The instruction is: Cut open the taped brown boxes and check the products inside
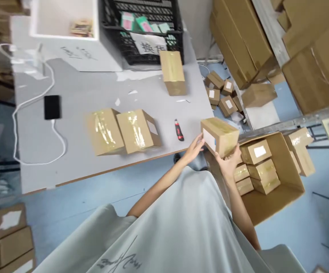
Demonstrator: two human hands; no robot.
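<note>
A small taped cardboard box (224, 136) with a white label on its left face is held just past the table's right front corner. Under and along its near right side, my right hand (229, 163) grips it, thumb at the lower edge. My left hand (194, 149) presses its fingers against the labelled face, steadying the box from the left. On the table left of my hands lies a red and black utility knife (178, 130). Two more taped boxes, one (138, 131) with a side label and another (106, 132), stand side by side farther left.
A large open carton (291, 182) with stacked small boxes stands right of my right hand. Another box (173, 72) sits near the black crate (153, 38) and white bin (96, 49). A black device (52, 107) with a white cable lies left. Shelving (286, 125) borders the right.
</note>
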